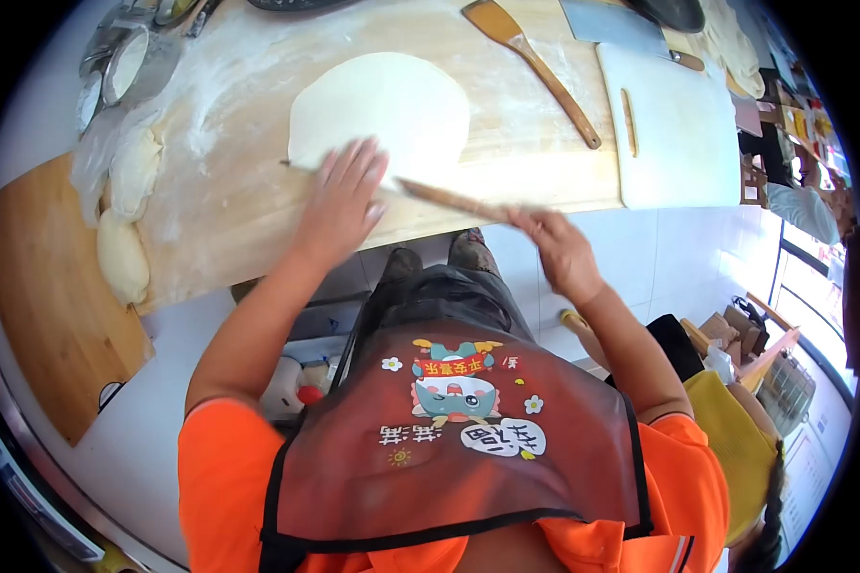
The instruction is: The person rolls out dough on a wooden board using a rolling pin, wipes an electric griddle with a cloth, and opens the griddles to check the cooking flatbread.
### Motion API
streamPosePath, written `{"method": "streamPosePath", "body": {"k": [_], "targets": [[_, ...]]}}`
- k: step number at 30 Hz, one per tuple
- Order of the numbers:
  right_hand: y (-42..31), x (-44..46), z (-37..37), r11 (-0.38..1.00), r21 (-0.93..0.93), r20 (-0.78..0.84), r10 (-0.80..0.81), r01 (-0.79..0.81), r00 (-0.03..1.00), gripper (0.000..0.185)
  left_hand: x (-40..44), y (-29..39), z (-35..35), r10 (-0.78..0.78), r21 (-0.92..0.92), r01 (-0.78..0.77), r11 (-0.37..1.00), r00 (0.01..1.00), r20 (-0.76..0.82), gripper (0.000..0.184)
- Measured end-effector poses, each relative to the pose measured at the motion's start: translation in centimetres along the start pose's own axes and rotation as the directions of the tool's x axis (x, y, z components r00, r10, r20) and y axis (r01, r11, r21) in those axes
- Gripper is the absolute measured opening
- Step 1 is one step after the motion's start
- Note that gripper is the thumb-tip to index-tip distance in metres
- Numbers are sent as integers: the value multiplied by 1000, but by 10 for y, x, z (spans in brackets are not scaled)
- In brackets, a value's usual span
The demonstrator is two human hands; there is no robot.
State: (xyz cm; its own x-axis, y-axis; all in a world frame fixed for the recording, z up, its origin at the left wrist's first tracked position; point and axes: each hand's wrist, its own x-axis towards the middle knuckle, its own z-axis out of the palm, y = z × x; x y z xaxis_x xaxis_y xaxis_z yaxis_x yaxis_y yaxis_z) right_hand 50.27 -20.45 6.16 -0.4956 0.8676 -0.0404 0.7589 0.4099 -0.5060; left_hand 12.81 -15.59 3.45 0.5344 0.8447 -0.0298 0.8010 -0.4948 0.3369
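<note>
A large, thin round sheet of dough [382, 110] lies on the floured wooden board. My left hand [347, 196] rests with fingers stretched flat at the near left edge of the sheet. In my closed right hand [556, 250] is one end of a slim wooden rolling pin [454, 201], slanting toward the dough's near edge. Dough and my left hand hide the stick's middle. A small dark tip pokes out left of my fingers, roughly in line with the stick. Both hands are slightly blurred.
A wooden spatula [535, 72] and a white cutting board [683, 134] lie to the right, with a wide-bladed knife [621, 24] behind. Dough pieces [124, 256], some under plastic, sit at the left edge near metal containers [134, 67]. Another person in yellow [726, 430] is at right.
</note>
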Motion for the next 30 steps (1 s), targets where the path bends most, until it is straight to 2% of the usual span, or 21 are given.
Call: {"method": "streamPosePath", "body": {"k": [2,4,5,6,8,11,12,13,14,16,17,18,20,21,22,23,24,26,29,30], "targets": [[-7,-20,9,995,97,68,-35,28,997,59,-31,0,-5,-20,-15,21,1000,998,55,74],[-7,-8,4,998,64,66,7,-12,998,61,-39,-4,-5,-5,-21,7,1000,996,94,76],[-5,0,1,999,44,70,29,-32,997,62,-23,-8,0,-42,59,41,997,999,23,72],[5,13,1,1000,18,-28,7,-6,1000,61,5,-17,6,-88,107,93,990,995,-48,68],[22,45,-6,991,-131,-93,-35,23,995,63,82,-45,19,-195,176,231,957,960,-200,61],[-1,66,-1,982,-185,-59,38,-48,998,66,159,-81,18,-310,184,388,903,886,-346,57],[-11,61,21,985,-169,-15,29,-31,999,64,149,-84,13,-237,247,321,914,919,-315,59],[-33,54,42,1000,25,-41,14,-13,999,62,127,-87,5,-158,310,241,920,950,-271,60],[-55,42,69,983,163,25,84,-87,996,60,103,-87,-4,-76,369,157,916,972,-223,61],[-97,23,100,868,463,128,132,-177,983,64,23,-68,-15,18,259,-16,966,1000,-5,68],[-108,16,112,793,551,247,144,-261,958,67,-16,-47,-21,33,133,-37,990,999,35,71],[-116,7,113,761,594,270,116,-260,956,65,-35,-30,-24,50,-6,-50,999,996,75,74],[-112,-13,110,749,596,281,142,-289,949,63,-19,-16,-4,87,15,-88,996,996,23,71],[-100,-26,120,674,624,315,246,-395,917,64,5,-6,3,105,36,-105,994,994,-17,70],[-93,-31,110,684,591,278,325,-428,904,64,47,8,12,141,57,-138,989,989,-48,70],[-87,-36,100,686,560,240,402,-464,884,65,91,29,13,195,-15,-198,980,974,-116,67],[-88,-33,70,771,455,124,440,-445,889,66,133,53,18,244,-2,-250,968,948,-204,64],[-66,-48,68,829,379,12,441,-412,897,66,197,86,33,389,111,-374,921,859,-333,62],[-85,-47,68,835,344,1,456,-429,890,66,189,74,43,237,77,-224,971,920,-312,62],[-92,-43,74,841,347,-16,448,-415,894,66,170,66,30,120,139,-95,986,976,-183,62]]}}
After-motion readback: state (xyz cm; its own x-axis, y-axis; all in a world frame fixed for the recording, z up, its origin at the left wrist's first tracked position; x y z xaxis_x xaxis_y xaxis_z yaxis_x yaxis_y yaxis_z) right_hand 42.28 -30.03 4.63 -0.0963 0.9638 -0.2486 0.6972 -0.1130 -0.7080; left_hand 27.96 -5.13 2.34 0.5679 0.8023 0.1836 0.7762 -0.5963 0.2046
